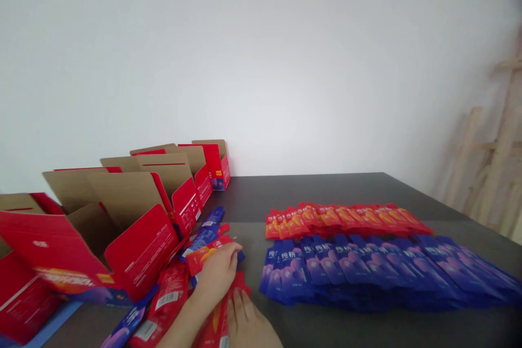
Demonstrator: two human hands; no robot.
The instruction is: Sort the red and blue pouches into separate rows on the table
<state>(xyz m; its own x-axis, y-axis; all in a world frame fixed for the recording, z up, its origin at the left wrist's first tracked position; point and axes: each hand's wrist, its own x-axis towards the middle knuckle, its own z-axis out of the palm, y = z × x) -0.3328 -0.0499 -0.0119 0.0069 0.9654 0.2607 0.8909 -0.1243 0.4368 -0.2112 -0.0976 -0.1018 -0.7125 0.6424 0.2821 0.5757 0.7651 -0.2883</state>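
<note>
My left hand (220, 269) is closed on a flat red packet (199, 255) with an orange picture, on top of a loose pile. Its fingertips are partly hidden. Just below and to the right, my right hand (248, 318) lies over another red packet (215, 318), fingers stretched along its right edge. Around both hands are more red packets (169, 293) showing barcodes, and blue packets (207, 228), one of them a blue packet (129, 322) lying slanted at the lower left.
Open red cartons (142, 261) with brown insides stand in a line on the left. To the right, on the dark table (326, 187), are an overlapping row of red packets (346, 218) and a nearer row of blue packets (367, 272). A wooden frame (499, 163) leans by the white wall.
</note>
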